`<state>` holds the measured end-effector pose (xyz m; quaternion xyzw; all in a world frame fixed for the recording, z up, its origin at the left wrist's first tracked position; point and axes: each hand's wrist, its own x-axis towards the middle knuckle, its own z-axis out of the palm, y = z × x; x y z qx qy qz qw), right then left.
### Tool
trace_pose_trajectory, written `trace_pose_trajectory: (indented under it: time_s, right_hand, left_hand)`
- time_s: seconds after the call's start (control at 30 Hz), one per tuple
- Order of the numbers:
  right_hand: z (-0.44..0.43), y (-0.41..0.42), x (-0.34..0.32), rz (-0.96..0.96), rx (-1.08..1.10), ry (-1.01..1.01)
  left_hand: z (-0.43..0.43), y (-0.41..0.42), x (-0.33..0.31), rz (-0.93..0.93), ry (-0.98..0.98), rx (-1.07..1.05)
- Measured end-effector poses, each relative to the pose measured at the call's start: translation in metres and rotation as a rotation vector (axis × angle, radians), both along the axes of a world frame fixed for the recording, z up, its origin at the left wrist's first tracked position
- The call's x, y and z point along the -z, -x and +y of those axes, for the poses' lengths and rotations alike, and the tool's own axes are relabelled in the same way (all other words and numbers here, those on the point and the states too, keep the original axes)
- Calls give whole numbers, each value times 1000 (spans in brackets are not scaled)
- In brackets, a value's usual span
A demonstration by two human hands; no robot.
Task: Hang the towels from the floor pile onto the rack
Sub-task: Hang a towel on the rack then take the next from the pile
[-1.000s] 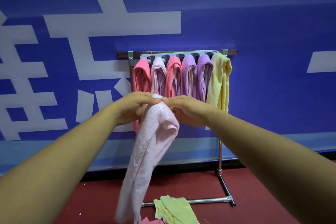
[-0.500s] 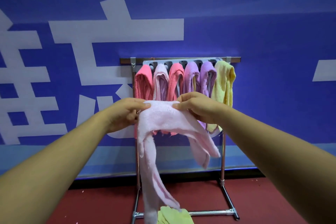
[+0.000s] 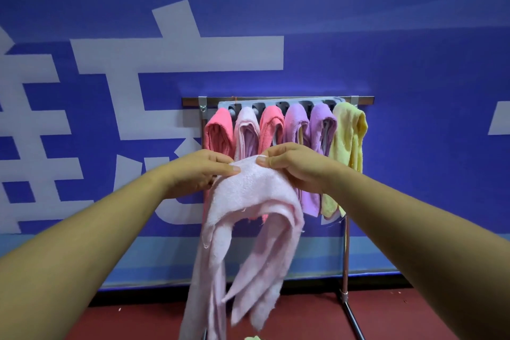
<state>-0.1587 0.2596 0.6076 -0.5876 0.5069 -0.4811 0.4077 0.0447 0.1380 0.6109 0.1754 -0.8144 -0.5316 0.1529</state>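
While big white characters (image 3: 176,52) fill the blue wall (image 3: 41,8) from 9 to 11 o'clock, both bare arms reach in from 7 and 5 o'clock. Left hand (image 3: 198,171) is at 9 o'clock of the held fold, thumb and fingers pinching its top edge. Pale pink towel (image 3: 248,201) is bunched between the two hands near frame centre, with two loose ends hanging toward 6 o'clock, the lower parts blurred. Right hand (image 3: 292,168) is at 3 o'clock of the fold, thumb on top, fingers curled under, gripping the same edge. The thumbs are near each other, not touching.

At 12 o'clock of the hands is the rack (image 3: 276,101), a metal bar with a grey hook strip. Hung on it: coral towel (image 3: 219,132), lilac-pink towel (image 3: 247,132), second coral towel (image 3: 271,130), purple towel (image 3: 296,127), second purple towel (image 3: 323,130), yellow towel (image 3: 347,141). Whether the held towel touches them, cannot tell.

Rack upright (image 3: 345,257) at 4 o'clock runs down to the red floor (image 3: 414,312). A sliver of yellow-green cloth (image 3: 252,337) sits at the 6 o'clock frame edge.
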Motion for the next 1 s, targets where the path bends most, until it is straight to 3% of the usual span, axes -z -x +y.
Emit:
trace_pose_trajectory:
  time_s: [0.3,0.57,0.83,0.9,1.0]
  right_hand:
    - [-34,43,-19,227,192,62]
    - [-94,83,-61,274,347,195]
    - [-181,93,-106,511,624,270]
    - [-202,98,-110,677,670,243]
    - [-227,108,-100,922,688,180]
  left_hand:
    - [-40,43,-17,66,85,-60]
    - [-95,96,-61,243,101,-132]
    - [-179,135,-100,246,150,-361]
    - [-198,141,-100,150,312,-385]
    - [-217,152,-93,-88,762,-411]
